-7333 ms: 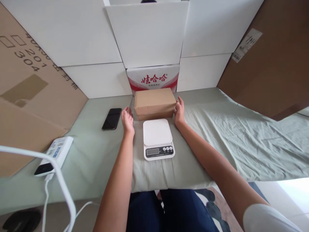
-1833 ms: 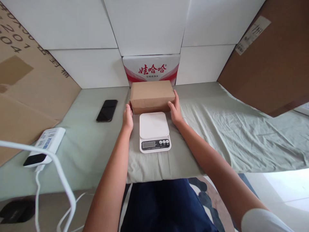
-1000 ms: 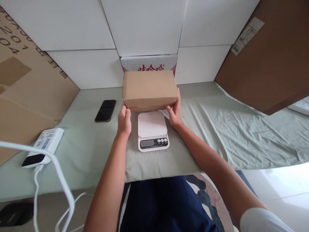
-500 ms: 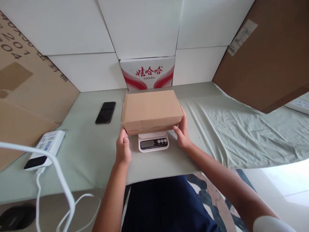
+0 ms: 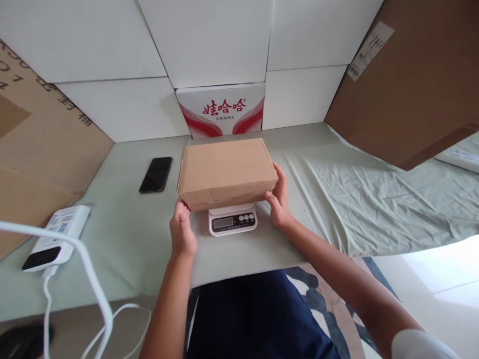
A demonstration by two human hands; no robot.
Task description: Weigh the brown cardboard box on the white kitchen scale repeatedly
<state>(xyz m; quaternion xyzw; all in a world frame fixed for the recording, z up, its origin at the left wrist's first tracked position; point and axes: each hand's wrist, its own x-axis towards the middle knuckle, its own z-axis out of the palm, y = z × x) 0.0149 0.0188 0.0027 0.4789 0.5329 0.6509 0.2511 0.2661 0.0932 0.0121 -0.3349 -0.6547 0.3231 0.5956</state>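
A closed brown cardboard box (image 5: 228,167) is between my hands, over a white kitchen scale (image 5: 232,220). My left hand (image 5: 182,229) grips the box's lower left front corner, its fingertips partly hidden beneath. At the right end, my right hand (image 5: 280,199) is closed round the lower edge, thumb on the front face. The scale's display and buttons stick out in front of the box, while its weighing plate is hidden. Whether the box rests fully on the plate, I cannot tell.
A black phone (image 5: 156,175) lies left of the box. Farther left are a white power bank (image 5: 58,237) with a white cable (image 5: 90,264) and a large carton (image 5: 48,144). Behind stands a white-and-red carton (image 5: 222,112); a big brown carton (image 5: 407,85) is at right.
The whole scene has shifted slightly left in view as the camera moved. Both hands keep their hold on the box, which stays over the scale.
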